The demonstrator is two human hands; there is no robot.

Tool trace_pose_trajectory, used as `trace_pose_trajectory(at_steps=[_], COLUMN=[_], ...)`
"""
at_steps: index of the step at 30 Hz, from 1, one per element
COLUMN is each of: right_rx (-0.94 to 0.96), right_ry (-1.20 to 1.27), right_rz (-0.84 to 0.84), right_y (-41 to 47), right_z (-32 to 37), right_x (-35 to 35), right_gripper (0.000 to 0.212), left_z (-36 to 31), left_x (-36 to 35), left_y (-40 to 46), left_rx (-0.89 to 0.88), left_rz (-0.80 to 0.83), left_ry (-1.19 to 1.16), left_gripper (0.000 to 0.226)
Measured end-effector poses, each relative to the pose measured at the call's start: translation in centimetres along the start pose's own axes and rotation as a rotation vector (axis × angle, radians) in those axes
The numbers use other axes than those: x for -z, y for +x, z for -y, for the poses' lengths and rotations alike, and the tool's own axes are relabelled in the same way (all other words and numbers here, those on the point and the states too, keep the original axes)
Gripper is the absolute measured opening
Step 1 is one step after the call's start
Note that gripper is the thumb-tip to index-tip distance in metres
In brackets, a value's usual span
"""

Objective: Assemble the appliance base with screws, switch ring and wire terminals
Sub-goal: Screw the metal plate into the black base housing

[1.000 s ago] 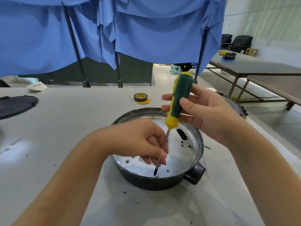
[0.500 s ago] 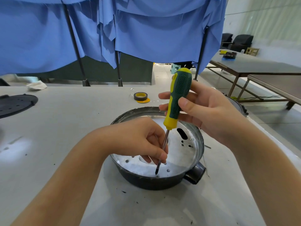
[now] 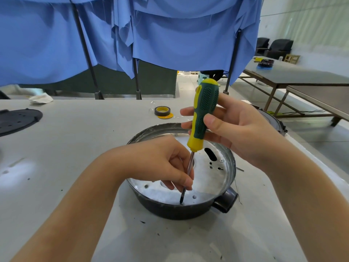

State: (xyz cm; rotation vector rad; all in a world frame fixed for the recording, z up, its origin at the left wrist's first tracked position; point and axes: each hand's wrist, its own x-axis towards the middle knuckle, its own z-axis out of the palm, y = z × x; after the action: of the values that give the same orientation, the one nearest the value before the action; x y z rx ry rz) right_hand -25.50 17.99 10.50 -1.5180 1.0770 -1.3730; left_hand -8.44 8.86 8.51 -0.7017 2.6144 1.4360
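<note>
While the right hand [image 3: 234,127] has turned the green-and-yellow screwdriver [image 3: 203,118] a little over the last second, its handle standing more upright and its top tipped slightly less toward the far side, the tip has stayed planted at the same spot near the front edge of the appliance base [image 3: 217,178], which sits on the grey surface [image 3: 79,148] directly in front of the person. The right-hand fingers curl round the handle with the thumb pressed across its front, so that hand grips the tool. The left hand [image 3: 160,163] reaches into the silver pan of the base, its fingers curled and pinching the bare shaft low down, just above the tip, steadying it; this hold looks unchanged from a moment ago. Whether a screw sits under the tip cannot be told, since the tip is dark and small against the bright metal. Judging from the fixed tip and the slight rotation of the handle, a screw near the front rim is being driven, and the work appears to be early: several holes in the pan stand open, and no switch ring or wire terminals are visible. A roll of tape [image 3: 162,111] lies well apart on the far side, and a black perforated plate [image 3: 17,120] rests at the left edge.
</note>
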Motion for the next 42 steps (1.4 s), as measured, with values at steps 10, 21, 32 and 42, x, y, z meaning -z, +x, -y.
trace_pose_trajectory(at_steps=[10, 21, 32, 42], right_rx=[0.003, 0.068, 0.111, 0.105], right_ry=[-0.049, -0.077, -0.029, -0.048], right_rz=[0.004, 0.026, -0.006, 0.010], right_y=[-0.1, -0.3, -0.3, -0.4], right_z=[0.2, 0.5, 0.8, 0.7], right_x=[0.0, -0.5, -0.3, -0.6], right_gripper=[0.036, 0.037, 0.034, 0.037], left_z=[0.0, 0.1, 0.1, 1.0], left_x=[0.0, 0.1, 0.4, -0.6], left_y=[0.1, 0.1, -0.2, 0.8], left_rx=[-0.003, -0.029, -0.030, 0.073], left_rz=[0.006, -0.009, 0.000, -0.025], left_ry=[0.001, 0.020, 0.031, 0.359], left_gripper=[0.011, 0.013, 0.010, 0.031])
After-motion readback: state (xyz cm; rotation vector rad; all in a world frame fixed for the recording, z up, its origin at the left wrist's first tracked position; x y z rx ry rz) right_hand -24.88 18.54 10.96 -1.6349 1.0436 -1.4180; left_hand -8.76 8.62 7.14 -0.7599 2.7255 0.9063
